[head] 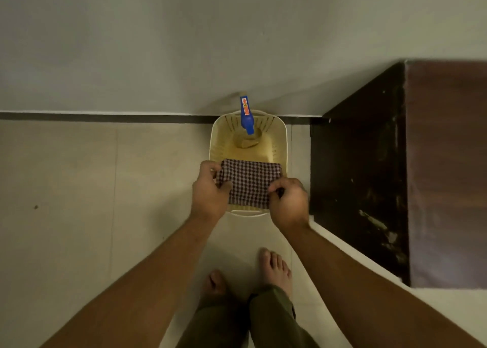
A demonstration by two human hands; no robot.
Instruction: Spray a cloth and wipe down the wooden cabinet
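The checked cloth is folded into a flat pad and held level over the near end of the cream basket, which sits on the tiled floor against the wall. My left hand pinches its left edge, thumb on top and fingers curled under; my right hand is closed on the near right corner — both are gripping cloth, neither is spread open.

The spray bottle, blue-headed, stands in the far end of the basket, nozzle toward the wall, untouched. The wooden cabinet is just beside the basket on the right, its dark side face scuffed with pale marks.

As I judge it, the step is readying the cloth for spraying. To do it well I would keep the pad in one hand, flat side up, and free the other for the bottle — spraying over the basket, so drips fall there and not on the tiles by my bare feet.
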